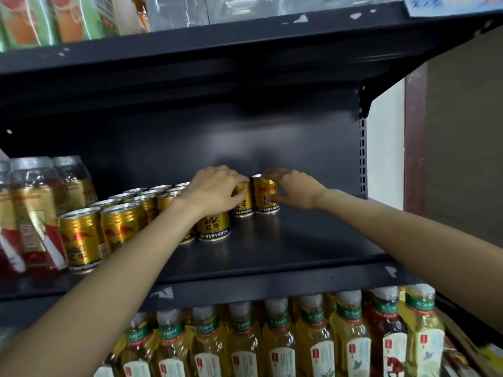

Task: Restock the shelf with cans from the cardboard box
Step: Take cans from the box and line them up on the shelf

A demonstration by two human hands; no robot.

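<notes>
Gripping two gold cans (pixel 266 195) on shelf (pixel 299 240), left hand (pixel 215 190), right hand (pixel 295 190)

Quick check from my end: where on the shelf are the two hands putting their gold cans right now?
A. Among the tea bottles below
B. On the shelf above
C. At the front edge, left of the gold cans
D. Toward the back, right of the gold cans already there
D. The left hand and right hand each grip a gold can standing near the back panel, just right of the stocked rows, with bare shelf further right.
</notes>
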